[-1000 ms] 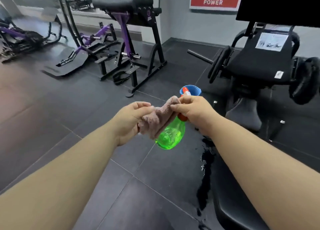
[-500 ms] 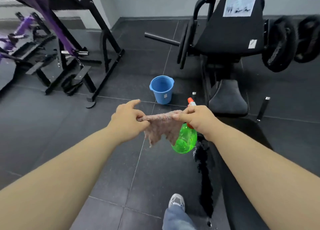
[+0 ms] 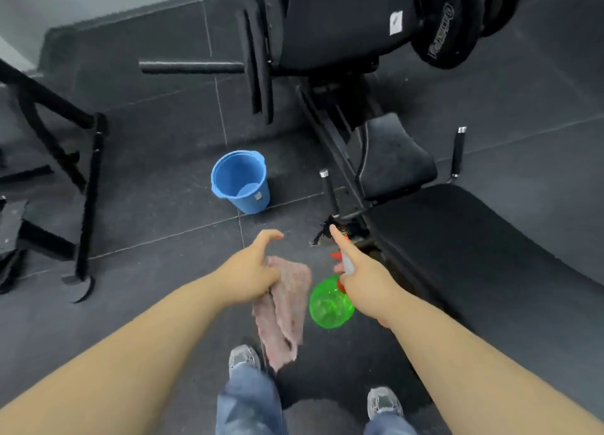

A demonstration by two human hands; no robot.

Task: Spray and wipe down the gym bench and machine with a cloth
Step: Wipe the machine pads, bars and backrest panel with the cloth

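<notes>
Gripped cloth [image 3: 284, 303] in left hand [image 3: 251, 271], hanging below it; held spray bottle [image 3: 330, 303] in right hand [image 3: 362, 281], index finger pointing out. Judged early: bench [image 3: 490, 254] right of right hand, machine [image 3: 343, 25] beyond, neither touched yet.

Head of spray bottle [image 3: 330, 303] hidden behind right hand [image 3: 364, 282], machine [image 3: 343, 25] cut off at top edge

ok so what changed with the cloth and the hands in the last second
The right hand let go of the cloth, which was stretched between both hands; it now hangs from the left hand alone. The right index finger has straightened. The view tipped down. Unchanged: the right hand holds the bottle, and the bucket has not moved.
</notes>
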